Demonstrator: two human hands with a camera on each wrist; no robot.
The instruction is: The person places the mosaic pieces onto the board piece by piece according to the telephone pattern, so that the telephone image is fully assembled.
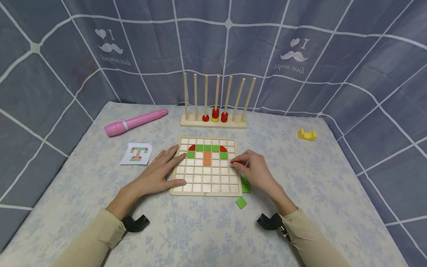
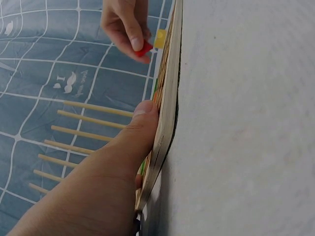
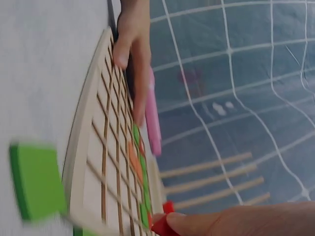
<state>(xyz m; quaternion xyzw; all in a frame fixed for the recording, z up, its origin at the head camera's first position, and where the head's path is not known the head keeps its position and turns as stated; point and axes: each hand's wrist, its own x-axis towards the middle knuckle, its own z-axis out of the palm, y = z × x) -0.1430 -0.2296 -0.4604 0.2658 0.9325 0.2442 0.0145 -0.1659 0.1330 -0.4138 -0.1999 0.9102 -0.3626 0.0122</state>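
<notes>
A wooden grid board [image 1: 206, 193] lies flat in the middle of the table. On it are a row of green square tiles [image 1: 207, 148], a red rounded tile [image 1: 192, 148] at each end, green tiles below these, and two orange tiles [image 1: 207, 158] in the centre. My left hand [image 1: 156, 172] rests across the board's left edge, fingers and thumb extended. Over the right edge, my right hand [image 1: 257, 168] pinches a small red tile [image 2: 144, 49] between thumb and fingertips. Loose green tiles [image 1: 246, 188] lie beside the board, partly under the right hand.
Another green tile [image 1: 241, 203] lies near the board's lower right corner. A printed pattern card [image 1: 125, 158] lies left. Behind the board stands a peg rack [image 1: 213, 124] with red and yellow beads, a pink flashlight-shaped object [image 1: 143, 119] to its left. A yellow notched block [image 1: 307, 135] sits far right.
</notes>
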